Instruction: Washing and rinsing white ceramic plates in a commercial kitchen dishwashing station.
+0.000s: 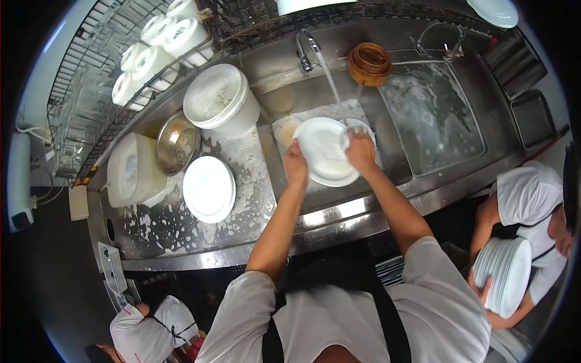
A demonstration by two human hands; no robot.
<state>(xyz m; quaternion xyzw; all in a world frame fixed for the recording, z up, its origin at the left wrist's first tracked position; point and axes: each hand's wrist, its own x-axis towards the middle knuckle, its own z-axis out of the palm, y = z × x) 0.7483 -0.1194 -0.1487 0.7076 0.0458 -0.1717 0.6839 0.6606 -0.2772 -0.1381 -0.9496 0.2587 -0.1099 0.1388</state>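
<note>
My left hand point(296, 164) grips the left rim of a white round plate point(323, 152), its thumb over the edge. My right hand point(361, 147) is at the plate's right side, fingers bent over a pale, blurred scrubbing pad point(346, 139); the fingers hide most of it. The plate is tilted above the left sink basin point(308, 197). Water from a chrome faucet point(310, 43) falls just behind my right hand. Part of another white dish point(370, 129) shows beyond that hand, and a pale bowl point(288, 129) lies partly behind the plate.
Left on the wet, sudsy counter are stacked white plates point(209, 189), a metal bowl point(178, 143), a white bucket point(222, 100) and a plastic container point(134, 170). Bamboo steamers point(370, 63) sit behind the basins. Cloudy water fills the right basin point(435, 118). A co-worker at right carries stacked plates point(506, 277).
</note>
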